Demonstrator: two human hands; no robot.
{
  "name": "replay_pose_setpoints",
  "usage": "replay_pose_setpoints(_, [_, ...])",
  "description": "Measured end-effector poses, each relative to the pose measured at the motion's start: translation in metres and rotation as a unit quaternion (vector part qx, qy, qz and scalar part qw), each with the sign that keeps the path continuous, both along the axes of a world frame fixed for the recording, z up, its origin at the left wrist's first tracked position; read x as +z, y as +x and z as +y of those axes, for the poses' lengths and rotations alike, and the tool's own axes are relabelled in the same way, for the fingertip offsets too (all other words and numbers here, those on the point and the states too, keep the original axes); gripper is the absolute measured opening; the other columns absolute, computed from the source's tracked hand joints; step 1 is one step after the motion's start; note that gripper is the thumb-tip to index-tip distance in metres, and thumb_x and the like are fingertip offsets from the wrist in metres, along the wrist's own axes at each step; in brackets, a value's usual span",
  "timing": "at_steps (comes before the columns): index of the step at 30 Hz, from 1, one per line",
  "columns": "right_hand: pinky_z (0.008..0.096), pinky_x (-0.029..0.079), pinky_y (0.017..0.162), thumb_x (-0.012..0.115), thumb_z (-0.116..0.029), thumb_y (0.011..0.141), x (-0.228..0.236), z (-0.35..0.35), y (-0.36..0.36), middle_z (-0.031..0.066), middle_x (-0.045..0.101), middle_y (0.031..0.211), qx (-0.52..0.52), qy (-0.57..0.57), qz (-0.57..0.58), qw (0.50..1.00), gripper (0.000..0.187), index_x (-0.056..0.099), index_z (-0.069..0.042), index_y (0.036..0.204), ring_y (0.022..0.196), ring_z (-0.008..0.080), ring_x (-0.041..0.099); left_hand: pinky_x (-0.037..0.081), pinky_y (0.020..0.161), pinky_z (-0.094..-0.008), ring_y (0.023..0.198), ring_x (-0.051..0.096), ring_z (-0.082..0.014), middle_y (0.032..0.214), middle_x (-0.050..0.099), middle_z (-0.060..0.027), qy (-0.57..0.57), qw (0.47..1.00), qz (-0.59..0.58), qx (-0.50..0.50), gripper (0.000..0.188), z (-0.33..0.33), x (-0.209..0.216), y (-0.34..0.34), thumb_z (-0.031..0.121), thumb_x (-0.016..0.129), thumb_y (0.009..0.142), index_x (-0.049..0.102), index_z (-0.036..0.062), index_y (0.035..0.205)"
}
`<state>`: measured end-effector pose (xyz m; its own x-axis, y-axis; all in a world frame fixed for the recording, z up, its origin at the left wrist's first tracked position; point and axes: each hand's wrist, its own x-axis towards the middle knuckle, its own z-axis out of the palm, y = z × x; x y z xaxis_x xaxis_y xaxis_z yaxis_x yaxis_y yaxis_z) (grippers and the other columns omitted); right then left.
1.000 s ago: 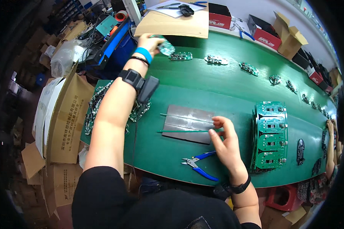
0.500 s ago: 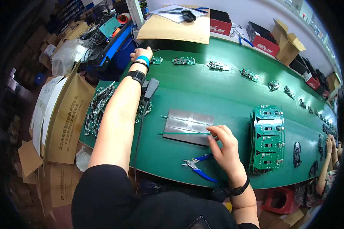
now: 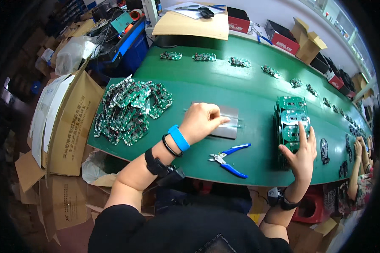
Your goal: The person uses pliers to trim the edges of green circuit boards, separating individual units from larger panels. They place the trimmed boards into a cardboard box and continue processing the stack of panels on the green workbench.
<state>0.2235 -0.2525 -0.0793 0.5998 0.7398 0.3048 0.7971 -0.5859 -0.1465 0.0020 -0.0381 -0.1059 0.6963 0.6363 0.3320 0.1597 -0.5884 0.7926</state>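
My left hand (image 3: 202,122) is closed in a pinch over a grey metal plate (image 3: 229,132) on the green table. What its fingertips hold is hidden; the end of a thin green strip (image 3: 240,125) sticks out just beyond them. My right hand (image 3: 302,158) has its fingers spread over a stack of green circuit board panels (image 3: 292,102), its fingertips at the top panel. Blue-handled cutting pliers (image 3: 229,159) lie between my hands, nearer the table's front edge.
Loose circuit boards are heaped in a pile (image 3: 133,107) at the left. A row of single boards (image 3: 204,57) runs along the far side. Cardboard boxes (image 3: 78,126) stand left of the table (image 3: 185,90). Another person's hands (image 3: 359,147) are at the far right.
My left hand has come back from the far row to the grey plate, leaving a board there. My right hand has left the green strip and moved right onto the panel stack. The view has shifted.
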Motion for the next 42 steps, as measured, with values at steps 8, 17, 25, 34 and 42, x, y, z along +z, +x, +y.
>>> replay_pose_setpoints(8, [0.0534,0.027,0.098,0.073,-0.030,0.057,0.004,0.016,-0.008,0.0214,0.037,0.133,-0.062,0.027,-0.008,0.998,0.086,0.037,-0.026,0.134,0.122,0.0387,0.034,0.040,0.081,-0.0390,0.096,0.049,-0.0281,0.096,0.054,-0.0068,0.178,0.966,0.181,0.043,0.035,0.021,-0.030,-0.026,0.030,0.072,0.068,0.060,0.0092,0.094])
replay_pose_setpoints(17, [0.0418,0.029,0.100,0.074,-0.020,0.059,0.019,0.000,-0.023,0.0173,0.044,0.128,0.077,0.226,0.017,0.971,0.076,0.046,-0.017,0.130,0.118,0.0321,0.040,0.038,0.080,-0.0402,0.098,0.051,-0.0259,0.096,0.055,-0.0056,0.235,0.955,0.176,0.043,0.021,0.028,-0.042,-0.021,0.024,0.064,0.076,0.060,0.0118,0.092])
replay_pose_setpoints(25, [0.0409,0.029,0.102,0.073,-0.016,0.055,0.024,0.009,-0.063,0.0184,0.044,0.128,0.184,0.271,0.099,0.940,0.078,0.047,-0.010,0.128,0.120,0.0319,0.040,0.035,0.075,-0.0392,0.086,0.053,-0.0246,0.081,0.055,-0.0054,0.346,0.918,0.194,0.017,0.005,0.041,-0.024,-0.004,0.009,0.058,0.077,0.055,0.0113,0.079])
replay_pose_setpoints(34, [0.0324,0.029,0.102,0.073,-0.014,0.063,0.010,0.032,-0.087,0.0134,0.047,0.126,0.317,0.292,0.414,0.802,0.076,0.040,0.002,0.129,0.119,0.0217,0.042,0.037,0.080,-0.0398,0.100,0.049,-0.0275,0.104,0.052,-0.0092,0.290,0.940,0.179,-0.003,0.031,-0.011,-0.036,-0.045,0.016,0.065,0.074,0.053,0.0081,0.102])
replay_pose_setpoints(42, [0.0325,0.031,0.100,0.070,-0.020,0.068,-0.020,0.052,-0.095,0.0147,0.046,0.126,0.310,0.290,0.590,0.687,0.076,0.036,0.001,0.132,0.117,0.0230,0.044,0.036,0.096,-0.0409,0.115,0.046,-0.0318,0.117,0.054,-0.0157,0.085,0.993,0.070,-0.031,0.033,-0.042,-0.034,-0.064,0.016,0.061,0.080,0.057,0.0021,0.110])
